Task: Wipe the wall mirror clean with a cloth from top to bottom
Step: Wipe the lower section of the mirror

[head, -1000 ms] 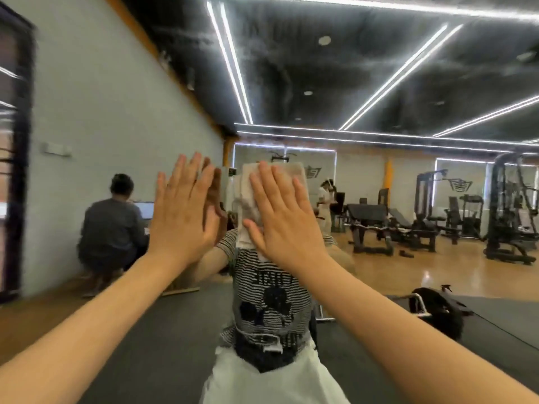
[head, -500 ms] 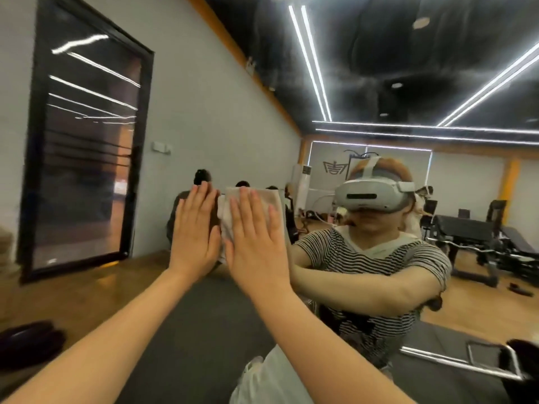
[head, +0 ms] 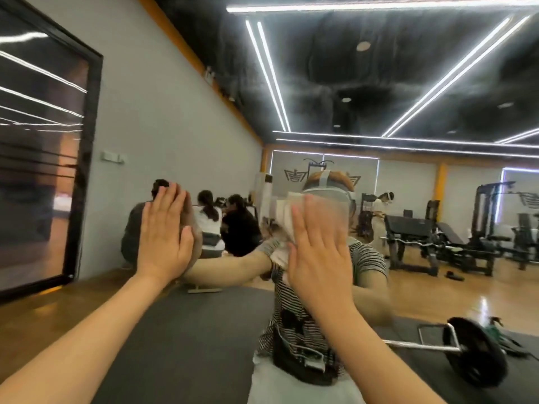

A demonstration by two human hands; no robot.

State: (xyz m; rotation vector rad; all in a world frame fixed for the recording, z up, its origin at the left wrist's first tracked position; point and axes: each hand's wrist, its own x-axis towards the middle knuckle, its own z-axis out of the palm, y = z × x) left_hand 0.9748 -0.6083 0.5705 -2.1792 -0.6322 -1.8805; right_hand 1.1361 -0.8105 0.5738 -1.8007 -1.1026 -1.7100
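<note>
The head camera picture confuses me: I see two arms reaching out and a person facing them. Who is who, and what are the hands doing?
There is no machine here. A person wears a camera on the head, so you see their own arms. They face a wall mirror; the striped-shirted figure with a headset is their reflection. The left hand rests flat and open on the glass. The right hand presses a white cloth against the mirror with straight fingers, blurred as if moving. The gym gear, the barbell and the seated people are reflections too.

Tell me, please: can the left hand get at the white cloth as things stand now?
Probably yes. The left hand lies flat on the mirror, holding nothing, and only bare glass lies between it and the white cloth, though the right hand covers most of that cloth.
</note>
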